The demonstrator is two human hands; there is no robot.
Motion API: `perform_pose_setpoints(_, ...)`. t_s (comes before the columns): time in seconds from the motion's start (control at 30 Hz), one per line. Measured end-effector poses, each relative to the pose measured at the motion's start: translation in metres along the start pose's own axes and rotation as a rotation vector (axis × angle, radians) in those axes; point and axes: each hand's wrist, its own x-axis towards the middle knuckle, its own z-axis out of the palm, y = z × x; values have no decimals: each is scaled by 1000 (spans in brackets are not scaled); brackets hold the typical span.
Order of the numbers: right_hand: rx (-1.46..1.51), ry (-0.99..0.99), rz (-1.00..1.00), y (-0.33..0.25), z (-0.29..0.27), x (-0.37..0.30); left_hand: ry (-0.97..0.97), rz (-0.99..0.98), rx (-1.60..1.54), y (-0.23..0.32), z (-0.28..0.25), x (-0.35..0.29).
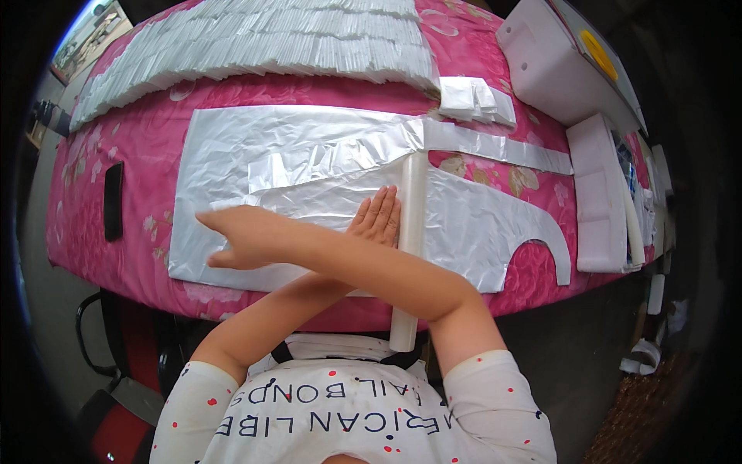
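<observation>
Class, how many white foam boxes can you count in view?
2. The upper foam box is at the upper right; the lower foam box is just below it in the picture. Others may be hidden.

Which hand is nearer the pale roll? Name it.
The left hand, laid flat beside the pale roll. The right hand, its forearm crossed over the left one, is farther off, over the silvery sheet's left part.

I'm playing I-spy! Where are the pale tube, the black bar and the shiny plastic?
Pale tube (414,203), head view: its upper part.
Black bar (114,201), head view: its middle.
Shiny plastic (468,224), head view: part right of the tube.
</observation>
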Motion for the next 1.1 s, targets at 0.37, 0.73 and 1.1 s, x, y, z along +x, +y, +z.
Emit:
perform_pose_setpoints(0.37, -734, 570, 365, 140, -149, -201, 232, -345, -45, -63, -69, -42)
perform_pose_setpoints(0.73, -874, 888, 657, 176, -155, -196, 53, -563, 174, -107, -55, -83)
perform_pose_setpoints(1.1, -791, 1287, 1323, 184, -238, -391, 109, -493, 279, -90, -74, -64)
